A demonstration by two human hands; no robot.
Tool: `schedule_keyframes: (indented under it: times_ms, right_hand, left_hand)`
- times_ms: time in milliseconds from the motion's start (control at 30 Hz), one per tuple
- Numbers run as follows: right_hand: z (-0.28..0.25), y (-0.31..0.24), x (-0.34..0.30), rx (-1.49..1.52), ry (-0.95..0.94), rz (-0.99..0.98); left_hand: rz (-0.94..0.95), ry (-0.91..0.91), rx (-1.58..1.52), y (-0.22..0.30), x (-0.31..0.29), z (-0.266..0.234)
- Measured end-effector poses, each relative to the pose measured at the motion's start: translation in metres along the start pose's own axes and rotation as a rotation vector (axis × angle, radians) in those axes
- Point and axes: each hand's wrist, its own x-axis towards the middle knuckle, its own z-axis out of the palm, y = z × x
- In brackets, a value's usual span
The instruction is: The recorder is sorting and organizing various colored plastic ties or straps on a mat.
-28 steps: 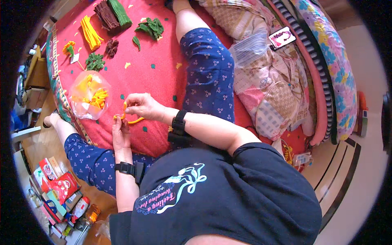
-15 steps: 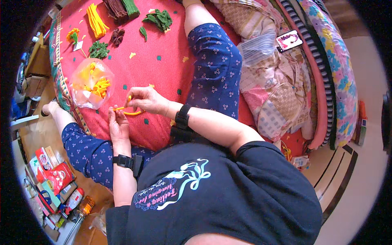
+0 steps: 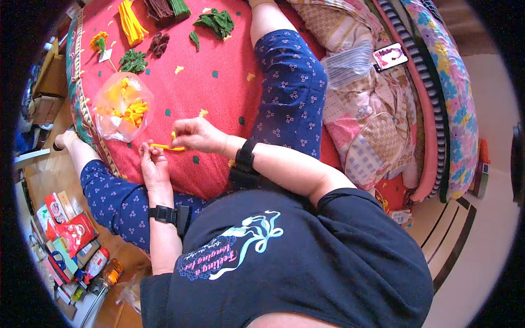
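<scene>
Between my two hands stretches a yellow pipe cleaner, lying nearly level with one end bent up at the right. My left hand pinches its left end between thumb and fingertips, palm turned up. From above, my right hand grips the other end with curled fingers. Just beyond them stands a clear plastic bag holding several bent yellow pieces. Past the bag lie curled green pieces, curled brown pieces and a small orange-yellow flower on a thin stick.
Bundles of yellow pipe cleaners, brown pipe cleaners and green pipe cleaners lie at the far side of the red bedspread. Green leaf shapes sit nearby. A phone rests on folded bedding at right.
The yellow pipe cleaner hung in a curve below my right hand; now it runs straighter between both hands. My left hand has shifted slightly left.
</scene>
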Motion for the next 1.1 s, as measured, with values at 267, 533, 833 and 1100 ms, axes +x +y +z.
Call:
schedule_keyframes:
  times_ms: [267,533,833,1100]
  right_hand:
    - [-0.002,-0.010,0.003,0.227,0.211,0.154]
    - [-0.011,0.004,0.000,0.190,0.152,0.281]
    - [-0.004,0.013,0.004,0.145,0.134,0.253]
    - [-0.001,0.019,0.000,0.366,0.129,0.377]
  left_hand:
    - [-0.180,-0.103,0.002,-0.008,-0.009,0.011]
    - [-0.085,-0.153,0.339,-0.015,-0.016,0.028]
    - [-0.095,-0.298,0.606,-0.019,-0.018,0.028]
    - [-0.325,-0.256,0.366,-0.017,-0.023,0.036]
